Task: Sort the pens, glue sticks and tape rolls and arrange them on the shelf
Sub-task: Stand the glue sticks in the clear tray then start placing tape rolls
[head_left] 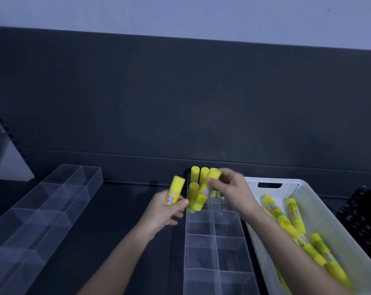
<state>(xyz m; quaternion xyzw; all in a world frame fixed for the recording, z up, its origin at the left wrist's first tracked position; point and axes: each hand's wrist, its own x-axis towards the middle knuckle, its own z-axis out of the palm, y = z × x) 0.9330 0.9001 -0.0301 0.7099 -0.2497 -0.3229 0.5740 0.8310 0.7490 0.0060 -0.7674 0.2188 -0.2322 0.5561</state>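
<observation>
- White basket (303,188), right: loose glue sticks (275,209) lie lengthwise.
- Clear divided tray (229,237): standing sticks (194,174) fill its far compartment.
- Right hand (233,190) pinches a tilted stick (203,194), cap up, among them.
- Left hand (165,211) grips a second stick (174,191), nearly upright, beside the tray.

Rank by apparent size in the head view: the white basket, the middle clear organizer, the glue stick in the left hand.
1. white basket
2. middle clear organizer
3. glue stick in the left hand
Both containers run off the frame's bottom edge; only visible parts count.
</observation>
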